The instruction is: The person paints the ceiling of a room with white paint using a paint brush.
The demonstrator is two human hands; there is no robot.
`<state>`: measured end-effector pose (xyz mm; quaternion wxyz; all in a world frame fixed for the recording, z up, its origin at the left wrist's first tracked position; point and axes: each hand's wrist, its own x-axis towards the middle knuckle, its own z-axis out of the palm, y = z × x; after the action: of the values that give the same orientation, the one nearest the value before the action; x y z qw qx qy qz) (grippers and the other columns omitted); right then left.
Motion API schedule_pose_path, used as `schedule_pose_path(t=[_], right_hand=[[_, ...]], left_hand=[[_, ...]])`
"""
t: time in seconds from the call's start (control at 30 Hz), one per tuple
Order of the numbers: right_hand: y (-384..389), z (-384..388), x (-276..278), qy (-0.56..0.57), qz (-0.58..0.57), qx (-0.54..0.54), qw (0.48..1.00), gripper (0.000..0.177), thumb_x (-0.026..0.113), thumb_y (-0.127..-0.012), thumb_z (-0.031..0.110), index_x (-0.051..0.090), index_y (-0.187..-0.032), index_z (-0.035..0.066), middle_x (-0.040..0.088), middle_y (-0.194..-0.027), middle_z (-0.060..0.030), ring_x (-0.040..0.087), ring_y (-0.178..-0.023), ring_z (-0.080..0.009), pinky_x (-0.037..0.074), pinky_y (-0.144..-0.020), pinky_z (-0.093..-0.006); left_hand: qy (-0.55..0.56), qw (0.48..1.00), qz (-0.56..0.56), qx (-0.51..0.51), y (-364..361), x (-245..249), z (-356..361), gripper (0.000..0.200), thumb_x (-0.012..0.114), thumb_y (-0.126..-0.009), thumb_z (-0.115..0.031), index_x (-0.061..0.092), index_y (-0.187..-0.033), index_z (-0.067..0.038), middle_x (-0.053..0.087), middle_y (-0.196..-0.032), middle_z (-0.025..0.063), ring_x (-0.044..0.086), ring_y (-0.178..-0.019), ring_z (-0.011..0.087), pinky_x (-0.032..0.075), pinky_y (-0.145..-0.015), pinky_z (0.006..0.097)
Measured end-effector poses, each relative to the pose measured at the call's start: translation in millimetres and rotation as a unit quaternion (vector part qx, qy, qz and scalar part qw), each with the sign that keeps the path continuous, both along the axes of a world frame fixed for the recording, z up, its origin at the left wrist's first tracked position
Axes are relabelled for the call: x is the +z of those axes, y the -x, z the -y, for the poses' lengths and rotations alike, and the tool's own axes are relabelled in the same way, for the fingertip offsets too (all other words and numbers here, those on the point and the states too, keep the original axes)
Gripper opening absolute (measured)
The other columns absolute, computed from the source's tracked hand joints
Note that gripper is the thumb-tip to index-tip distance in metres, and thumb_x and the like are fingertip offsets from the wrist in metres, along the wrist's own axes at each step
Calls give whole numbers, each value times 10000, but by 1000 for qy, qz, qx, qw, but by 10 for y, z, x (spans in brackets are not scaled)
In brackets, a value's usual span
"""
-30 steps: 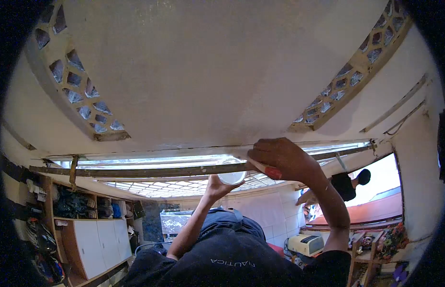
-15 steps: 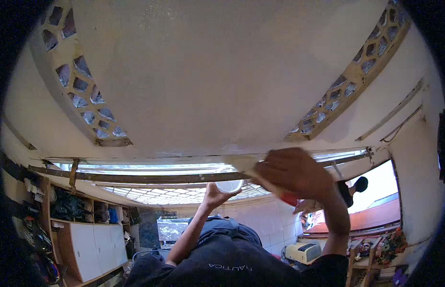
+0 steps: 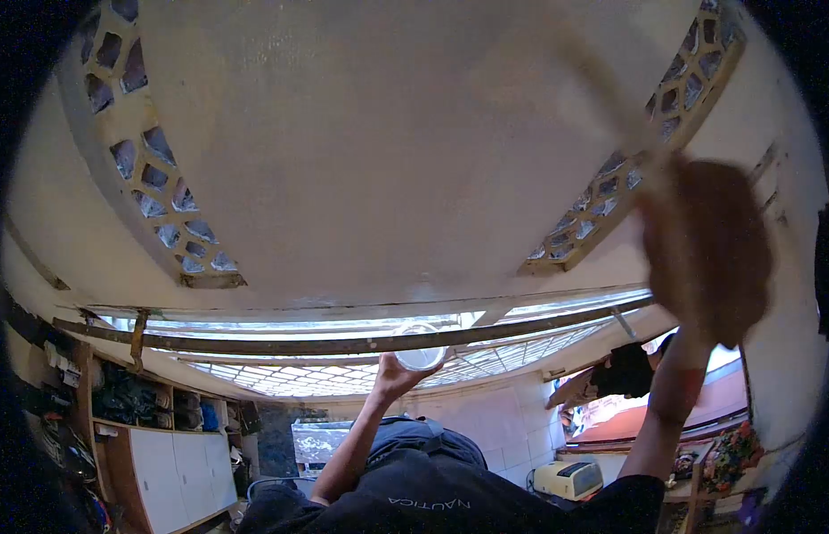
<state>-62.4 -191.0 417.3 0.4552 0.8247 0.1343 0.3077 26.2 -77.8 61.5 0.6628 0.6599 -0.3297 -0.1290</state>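
My left hand [image 3: 395,377] is closed around a small white tub [image 3: 421,359] at the lower middle, just under a dark bar [image 3: 281,343]. Pale material shows inside the tub. Up on the right, my right hand [image 3: 715,254] is smeared by motion, its fingers wrapped round what looks like a paintbrush [image 3: 610,93]. The brush slants up and left in front of the pale wall [image 3: 370,160], too blurred to show whether its tip touches the surface.
Patterned openings [image 3: 152,178] run along both sides of the wall panel. A metal grille [image 3: 299,376] lies below the bar. White cabinets [image 3: 170,463] stand lower left, a cream appliance [image 3: 568,479] lower right. Another person [image 3: 624,369] in dark clothing is by the right-hand opening.
My right hand has swung up and right with the brush, from beside the tub to the upper right. My left hand still holds the tub, slightly lower in view.
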Motion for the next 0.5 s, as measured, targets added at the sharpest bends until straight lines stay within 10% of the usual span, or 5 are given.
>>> schedule_pose_path(t=[0.17, 0.5], right_hand=[[-124, 299, -993, 137, -21, 180, 974, 179, 540, -743, 229, 572, -809, 66, 577, -849, -84, 567, -781, -217, 454, -681, -360], [81, 136, -1741, -195, -226, 263, 918, 301, 618, -692, 222, 592, -938, 51, 589, -938, -78, 570, -893, -212, 471, -798, -349]], left_hand=[[-18, 999, -37, -14, 18, 39, -36, 493, 784, -644, -196, 580, -1052, -9, 625, -1025, 107, 599, -957, 184, 498, -821, 299], [-20, 992, -109, -57, 62, -79, -96, 331, 764, -672, -208, 650, -885, 20, 669, -865, 96, 640, -804, 152, 518, -713, 275]])
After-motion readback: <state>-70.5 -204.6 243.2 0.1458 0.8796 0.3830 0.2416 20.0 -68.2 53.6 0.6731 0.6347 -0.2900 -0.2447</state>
